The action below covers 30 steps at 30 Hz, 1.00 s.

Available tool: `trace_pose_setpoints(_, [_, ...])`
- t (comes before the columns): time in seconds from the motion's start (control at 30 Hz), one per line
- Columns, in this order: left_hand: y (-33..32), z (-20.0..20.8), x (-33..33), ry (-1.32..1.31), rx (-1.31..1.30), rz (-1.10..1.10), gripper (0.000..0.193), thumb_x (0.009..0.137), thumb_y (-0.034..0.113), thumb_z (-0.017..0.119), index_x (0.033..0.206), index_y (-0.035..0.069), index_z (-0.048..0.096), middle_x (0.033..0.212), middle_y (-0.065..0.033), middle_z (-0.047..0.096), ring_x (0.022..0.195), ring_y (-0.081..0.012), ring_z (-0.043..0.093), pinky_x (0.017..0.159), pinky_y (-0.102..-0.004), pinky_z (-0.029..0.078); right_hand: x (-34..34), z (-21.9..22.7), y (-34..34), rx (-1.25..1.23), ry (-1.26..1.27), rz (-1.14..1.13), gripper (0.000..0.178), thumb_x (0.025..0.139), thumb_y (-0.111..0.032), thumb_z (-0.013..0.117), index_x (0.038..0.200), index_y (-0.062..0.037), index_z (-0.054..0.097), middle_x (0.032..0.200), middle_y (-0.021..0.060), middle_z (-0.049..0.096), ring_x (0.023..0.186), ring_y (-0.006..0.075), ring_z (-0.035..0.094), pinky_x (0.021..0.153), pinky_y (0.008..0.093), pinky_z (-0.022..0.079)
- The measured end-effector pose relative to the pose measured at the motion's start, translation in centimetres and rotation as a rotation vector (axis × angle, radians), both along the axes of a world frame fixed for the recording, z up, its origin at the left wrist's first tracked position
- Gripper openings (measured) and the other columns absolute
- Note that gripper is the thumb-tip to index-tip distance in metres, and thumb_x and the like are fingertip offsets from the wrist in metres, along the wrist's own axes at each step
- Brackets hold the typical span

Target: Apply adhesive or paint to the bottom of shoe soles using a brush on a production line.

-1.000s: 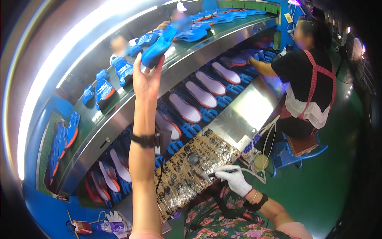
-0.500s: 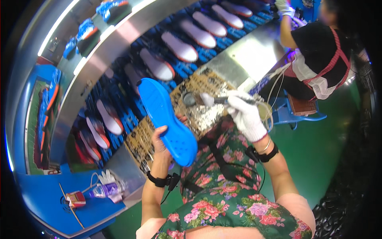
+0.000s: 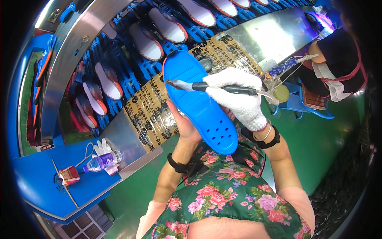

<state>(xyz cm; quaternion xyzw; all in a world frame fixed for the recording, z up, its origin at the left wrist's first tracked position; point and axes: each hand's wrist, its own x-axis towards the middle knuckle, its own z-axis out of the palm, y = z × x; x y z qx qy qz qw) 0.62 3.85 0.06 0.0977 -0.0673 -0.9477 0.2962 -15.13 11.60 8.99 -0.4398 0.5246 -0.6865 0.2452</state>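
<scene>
My left hand [image 3: 186, 126], bare, grips a bright blue shoe sole [image 3: 203, 107] from its left edge and underneath; most of its fingers are hidden behind the sole. The sole is tilted, its hollow side up, with several small holes near the end closer to me. In a white knitted glove, my right hand [image 3: 238, 89] is closed around the black handle of a brush [image 3: 191, 85] with a thin tube running from its back end. The brush tip reaches across to the sole's upper left edge and appears to touch it.
A tape-covered ledge [image 3: 149, 113] with a round dark cup [image 3: 205, 63] borders a conveyor of upturned shoes [image 3: 145, 42]. At left, a blue table [image 3: 36, 175] bears a bottle [image 3: 102, 161], white gloves [image 3: 102, 147] and a red box [image 3: 69, 175]. A co-worker [image 3: 338, 59] sits at right.
The brush has moved left from beside the cup to the sole's upper left edge. My left hand has shifted the sole rightward, below the brush. The view has also shifted.
</scene>
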Motion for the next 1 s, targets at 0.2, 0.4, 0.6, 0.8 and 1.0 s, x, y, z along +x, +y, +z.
trace_pose_setpoints(0.2, [-0.8,-0.5,-0.5,0.504,-0.256,-0.159,0.092,0.095,0.083,0.029,0.161,0.019,0.029,0.16,-0.0081,0.041,0.143,-0.0321,0.043,0.118,-0.0509,0.037,0.0,0.3,-1.8,-0.243,0.282,-0.152,0.021,0.078,0.0,0.081,0.099,-0.0005,0.078,0.097,0.0146,0.076,0.085,0.0203,0.072,0.076,0.0321,0.058])
trace_pose_setpoints(0.4, [1.4,0.6,-0.4,-0.437,-0.362,0.127,0.099,0.092,0.087,0.026,0.162,0.018,0.026,0.163,-0.0068,0.036,0.147,-0.0311,0.037,0.121,-0.0495,0.033,0.0,1.1,-1.8,-0.293,0.821,-0.203,0.028,0.079,-0.007,0.081,0.106,-0.0057,0.078,0.105,0.0132,0.076,0.089,0.0282,0.072,0.08,0.0382,0.057])
trace_pose_setpoints(0.6, [1.1,0.9,-0.4,-0.496,-0.421,0.143,0.099,0.092,0.087,0.021,0.16,0.014,0.029,0.155,-0.0104,0.045,0.14,-0.0299,0.046,0.118,-0.048,0.038,2.5,-0.2,-1.4,-0.361,0.626,-0.108,0.024,0.079,-0.007,0.08,0.102,-0.0081,0.079,0.096,0.0084,0.076,0.085,0.0256,0.072,0.074,0.0372,0.057])
trace_pose_setpoints(0.8, [0.8,1.0,-0.5,-0.477,-0.476,0.176,0.102,0.089,0.09,0.022,0.158,0.015,0.032,0.153,-0.0106,0.046,0.139,-0.0299,0.047,0.117,-0.0488,0.04,0.7,0.7,-1.1,-0.294,0.686,-0.159,0.025,0.08,-0.002,0.078,0.105,-0.0031,0.076,0.105,0.0167,0.075,0.092,0.0312,0.073,0.082,0.0386,0.057])
trace_pose_setpoints(1.0, [0.0,0.3,-0.4,-0.445,-0.477,0.165,0.106,0.088,0.091,0.024,0.162,0.015,0.024,0.159,-0.0106,0.039,0.143,-0.0313,0.042,0.121,-0.0494,0.034,1.3,-0.9,-1.1,-0.29,0.374,0.012,0.019,0.078,-0.009,0.082,0.097,-0.0072,0.079,0.096,0.0092,0.077,0.085,0.0235,0.073,0.077,0.0355,0.059])
